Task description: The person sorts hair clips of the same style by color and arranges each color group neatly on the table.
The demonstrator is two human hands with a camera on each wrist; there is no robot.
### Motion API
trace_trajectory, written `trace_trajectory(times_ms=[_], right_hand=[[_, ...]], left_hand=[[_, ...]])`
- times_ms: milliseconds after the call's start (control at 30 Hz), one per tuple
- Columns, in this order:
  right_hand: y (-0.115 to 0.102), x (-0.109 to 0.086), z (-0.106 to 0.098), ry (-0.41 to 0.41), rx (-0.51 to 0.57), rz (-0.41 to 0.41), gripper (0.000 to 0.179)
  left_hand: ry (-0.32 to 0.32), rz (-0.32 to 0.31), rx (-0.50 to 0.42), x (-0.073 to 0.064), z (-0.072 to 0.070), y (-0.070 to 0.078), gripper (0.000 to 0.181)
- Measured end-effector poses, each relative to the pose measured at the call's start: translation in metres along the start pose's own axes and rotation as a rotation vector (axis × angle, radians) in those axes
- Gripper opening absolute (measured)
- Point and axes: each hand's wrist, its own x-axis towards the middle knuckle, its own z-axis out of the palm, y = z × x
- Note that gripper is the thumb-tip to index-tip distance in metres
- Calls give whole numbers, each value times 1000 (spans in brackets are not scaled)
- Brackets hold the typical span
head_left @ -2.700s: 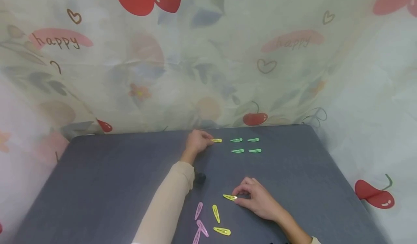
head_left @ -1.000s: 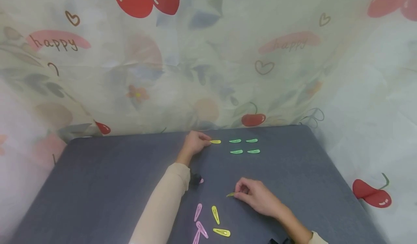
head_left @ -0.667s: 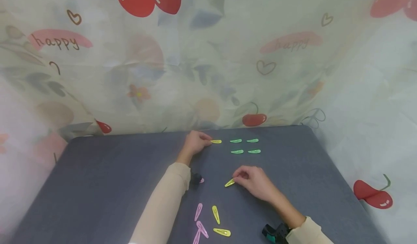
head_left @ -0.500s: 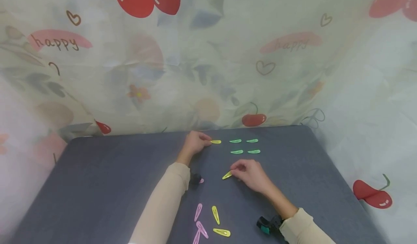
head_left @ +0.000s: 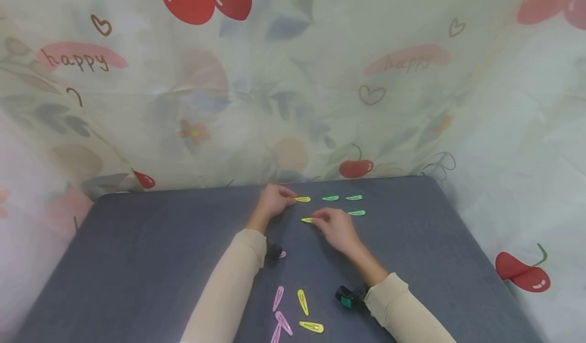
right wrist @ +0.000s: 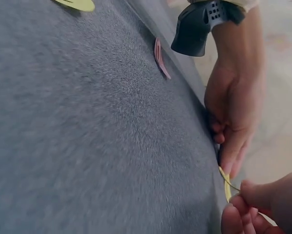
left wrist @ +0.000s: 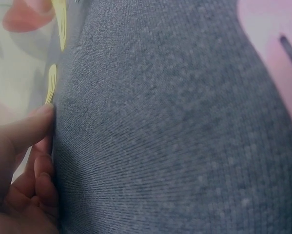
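In the head view my left hand [head_left: 273, 201] pinches the narrow tip of a yellow hair clip [head_left: 303, 199] at the table's far side. The left wrist view shows the thumb at the tip of that yellow hair clip [left wrist: 52, 80]. My right hand [head_left: 338, 229] pinches a second yellow hair clip [head_left: 307, 220], just nearer than the first, its tip pointing left. Whether this clip touches the cloth I cannot tell. Green hair clips [head_left: 330, 198] lie to the right; my right hand hides one of the nearer row.
Nearer on the dark table [head_left: 151, 261] lie two yellow hair clips [head_left: 303, 302] and several pink hair clips [head_left: 278, 298]. Another pink clip [head_left: 283, 254] is partly hidden by the black left wrist camera [head_left: 273, 252]. A patterned curtain [head_left: 256, 129] rises behind the table's far edge.
My right hand has picked up a yellow hair clip, carried it away from me and leftward, and turned it nearly level below the first. My left hand has stayed at its clip.
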Motion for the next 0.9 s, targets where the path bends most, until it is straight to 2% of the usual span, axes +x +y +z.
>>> trace_trajectory(times_ms=[367, 667, 900], right_hand=[[-9, 15, 16, -7, -146, -43, 14], [-11, 23, 24, 6, -266, -115, 11], [-11, 21, 25, 26, -294, -98, 14]], left_hand=[[-6, 30, 21, 1, 0, -1, 13], [-8, 7, 17, 1, -1, -1, 13], [-9, 3, 1, 1, 1, -1, 13]])
